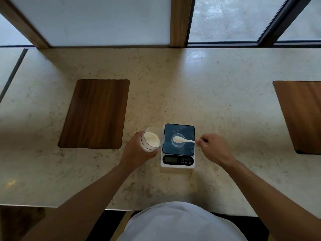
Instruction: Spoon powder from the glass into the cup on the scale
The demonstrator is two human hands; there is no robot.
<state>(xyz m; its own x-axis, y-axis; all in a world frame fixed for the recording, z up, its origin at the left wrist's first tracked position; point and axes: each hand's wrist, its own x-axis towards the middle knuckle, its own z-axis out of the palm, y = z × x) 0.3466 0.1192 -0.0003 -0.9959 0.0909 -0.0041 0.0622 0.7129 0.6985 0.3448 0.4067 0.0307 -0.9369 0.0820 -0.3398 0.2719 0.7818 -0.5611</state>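
Observation:
A clear glass with white powder inside is tilted toward the scale, and my left hand grips it from the left. A small white scale with a dark blue plate stands just right of the glass. On its plate sits a small clear cup. My right hand pinches the handle of a white spoon, whose bowl, holding white powder, hovers over the cup's mouth.
The scale and glass stand on a pale marble counter. A dark wooden inlay lies to the left, another wooden inlay at the right edge. Windows with wooden posts run along the back. My white shirt fills the bottom.

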